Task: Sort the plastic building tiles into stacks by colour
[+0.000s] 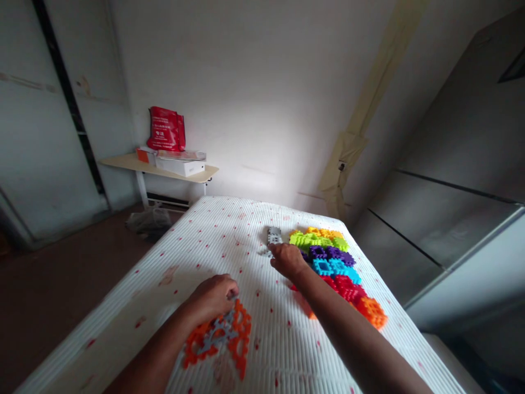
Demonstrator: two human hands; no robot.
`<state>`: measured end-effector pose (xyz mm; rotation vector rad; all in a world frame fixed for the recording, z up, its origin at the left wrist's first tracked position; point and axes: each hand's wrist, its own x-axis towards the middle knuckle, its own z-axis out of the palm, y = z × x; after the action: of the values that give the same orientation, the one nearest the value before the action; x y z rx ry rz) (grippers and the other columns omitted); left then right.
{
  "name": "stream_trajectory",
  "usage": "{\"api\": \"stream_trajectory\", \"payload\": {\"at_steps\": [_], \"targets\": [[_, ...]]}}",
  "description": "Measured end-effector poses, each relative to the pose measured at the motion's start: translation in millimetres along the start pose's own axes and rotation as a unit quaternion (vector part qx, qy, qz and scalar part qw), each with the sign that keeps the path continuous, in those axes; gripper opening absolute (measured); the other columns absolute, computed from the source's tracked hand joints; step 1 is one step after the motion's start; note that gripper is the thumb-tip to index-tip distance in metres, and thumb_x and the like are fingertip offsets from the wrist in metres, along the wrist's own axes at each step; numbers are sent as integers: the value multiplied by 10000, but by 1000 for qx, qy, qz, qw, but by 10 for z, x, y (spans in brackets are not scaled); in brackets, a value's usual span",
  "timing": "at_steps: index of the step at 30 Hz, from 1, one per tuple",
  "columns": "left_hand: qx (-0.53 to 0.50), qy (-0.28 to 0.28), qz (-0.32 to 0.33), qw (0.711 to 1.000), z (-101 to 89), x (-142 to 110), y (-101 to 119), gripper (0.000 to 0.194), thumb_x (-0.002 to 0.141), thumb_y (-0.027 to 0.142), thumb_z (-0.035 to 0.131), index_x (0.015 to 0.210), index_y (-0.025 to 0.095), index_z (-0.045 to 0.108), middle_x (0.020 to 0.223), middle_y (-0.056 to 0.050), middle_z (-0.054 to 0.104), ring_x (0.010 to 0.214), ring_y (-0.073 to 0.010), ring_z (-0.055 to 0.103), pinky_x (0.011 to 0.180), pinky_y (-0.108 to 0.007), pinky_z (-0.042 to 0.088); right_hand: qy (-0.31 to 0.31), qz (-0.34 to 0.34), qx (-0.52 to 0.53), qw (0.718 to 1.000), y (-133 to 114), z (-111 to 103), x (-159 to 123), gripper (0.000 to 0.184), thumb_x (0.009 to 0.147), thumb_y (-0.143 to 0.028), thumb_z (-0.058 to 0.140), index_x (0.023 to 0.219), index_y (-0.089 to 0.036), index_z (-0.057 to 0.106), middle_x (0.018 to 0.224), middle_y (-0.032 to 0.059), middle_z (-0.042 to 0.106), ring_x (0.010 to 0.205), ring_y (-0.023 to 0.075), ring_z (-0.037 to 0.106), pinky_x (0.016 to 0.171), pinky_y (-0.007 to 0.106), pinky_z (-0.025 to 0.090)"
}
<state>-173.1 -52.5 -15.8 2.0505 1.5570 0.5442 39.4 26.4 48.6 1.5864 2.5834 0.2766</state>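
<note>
My left hand [219, 295] is closed at the top of a flat shape of joined orange and grey plastic building pieces [240, 336]. Its curled fingers touch the grey end, and part of the shape lies hidden under my wrist. Farther out, my right hand [287, 260] is closed, its fingertips pinched at a small light-grey building piece [266, 252] low over the table. Just behind those fingers is a stack of grey building pieces [274, 235]. My right forearm crosses in front of rows of coloured building pieces and covers some of them.
To the right are lime-green pieces [314, 241], yellow pieces [324, 232], purple pieces [328, 253], blue pieces [336, 267], red pieces [348, 287] and orange pieces [371, 312]. A ribbed white cover with red marks [197, 241] lies over the table. A side table [164, 168] holds a red bag [166, 128] and boxes.
</note>
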Motion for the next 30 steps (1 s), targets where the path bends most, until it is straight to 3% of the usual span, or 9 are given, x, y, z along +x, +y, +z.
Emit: {"api": "stream_trajectory", "payload": {"at_steps": [5,9,12,18,25,30], "targets": [[27,-23,-13,999,-16,14,15,223,639,159,500,757,197,686,753,-26,670,716,-159,590,638,-231,383,9,27,19,999,123,-154,-133,318,846,-259,499,1144,-194,591,1000,113,692,925,238,655,754,301,480],[37,-45,-11,998,-54,-31,55,365,610,152,532,940,212,676,868,-33,661,787,-168,592,679,-234,394,21,53,31,998,259,-224,-210,316,854,-263,486,1142,-193,597,1018,103,693,941,223,654,774,285,467],[40,-68,9,997,-83,-86,106,350,571,135,548,886,222,674,938,-35,638,867,-182,578,739,-242,394,22,71,37,997,332,-241,-249,316,863,-287,482,1145,-202,597,1009,98,697,938,221,655,762,281,463],[21,-42,-8,999,-66,-110,137,245,531,107,506,701,218,643,754,-11,608,740,-179,538,620,-234,346,22,88,45,995,371,-205,-276,300,861,-282,484,1124,-212,610,996,94,701,927,225,657,761,285,456],[-84,-26,-42,995,-10,-44,25,350,508,101,485,792,200,665,613,29,526,572,-131,477,530,-214,279,19,69,68,995,291,-177,-293,287,849,-290,508,1097,-211,628,979,92,704,919,227,658,759,285,456],[-149,-32,-38,988,-98,3,40,183,553,185,494,687,174,619,554,38,506,533,-127,471,500,-218,305,20,52,100,993,244,-169,-300,298,842,-287,534,1116,-213,625,989,76,705,925,206,655,759,264,453]]}}
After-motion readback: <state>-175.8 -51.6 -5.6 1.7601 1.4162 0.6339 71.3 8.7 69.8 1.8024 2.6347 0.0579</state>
